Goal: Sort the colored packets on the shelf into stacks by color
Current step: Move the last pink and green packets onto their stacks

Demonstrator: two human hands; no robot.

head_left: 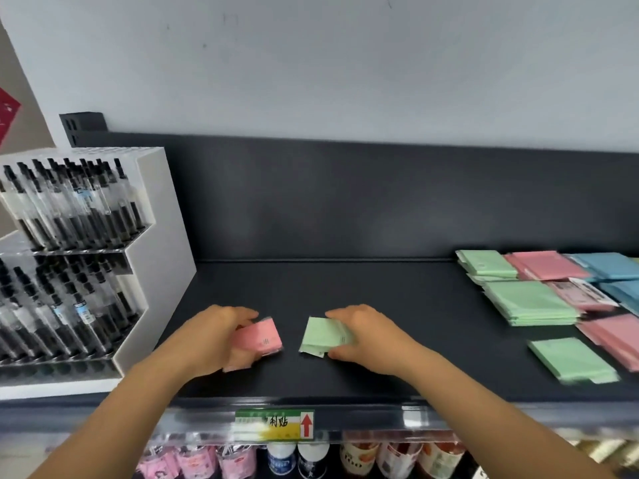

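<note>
Dark grey metal shelf [345, 288] with a low back panel, seen from above and in front. Both hands are out over its middle, apart from each other, each closed around its own packets.

Left hand [214, 340]: fingers curled over the top and thumb under a small bundle of pink flat plastic packets [259, 338]. The bundle is tilted, its right end clear of the fingers, its lower edge at or near the shelf surface; whether it touches I cannot tell.

Right hand [366, 337]: fingers clamped on the right side of a small bundle of pale green flat packets [323, 335], whose left edges fan out slightly. Pink and green bundles lie near each other with a gap of bare shelf between.

Right end of the shelf: sorted and unsorted packets together. At the back, a green stack [485, 264], a pink stack [546, 266] and a blue stack [608, 266] stand side by side. In front of those is a taller green stack [529, 302], with more pink packets [615, 335] to its right. A single green packet [570, 359] lies alone nearest the front edge.

Left end: a white stepped display rack [152, 257] filled with clear-barrelled black pens [69, 205], upright in rows.

On the shelf's front rail is a green and yellow price label [273, 423] with a red arrow. Bottles and pink packages on the shelf below are blurred.
</note>
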